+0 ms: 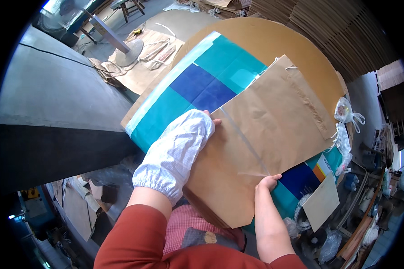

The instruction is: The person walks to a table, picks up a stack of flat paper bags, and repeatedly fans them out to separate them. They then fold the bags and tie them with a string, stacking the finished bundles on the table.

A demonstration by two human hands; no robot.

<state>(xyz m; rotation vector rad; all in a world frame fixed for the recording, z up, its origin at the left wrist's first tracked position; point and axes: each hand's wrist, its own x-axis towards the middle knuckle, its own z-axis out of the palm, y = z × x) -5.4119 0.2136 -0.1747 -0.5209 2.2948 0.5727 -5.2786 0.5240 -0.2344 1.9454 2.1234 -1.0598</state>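
Observation:
A large brown paper sack (pixel 274 121) lies slanted across the surface before me, a narrow grey strip running across it. Its lower part hangs toward my body. At the left end of the strip, the fingers of my left hand (pixel 216 120) are on the sack's edge; a white sleeve cover (pixel 179 150) hides most of that hand. My right hand (pixel 268 182) grips the sack's right edge near the strip's other end, fingers closed. Beneath lies a teal and blue printed sack (pixel 206 85), showing at the upper left and lower right.
A round brown board (pixel 251 33) lies under the sacks. Tall stacks of brown sheets (pixel 327 31) fill the back right. A grey pillar (pixel 58 89) stands close on the left, with a fan (pixel 67 11) beyond. Small plastic bags (pixel 344 112) hang at the right edge.

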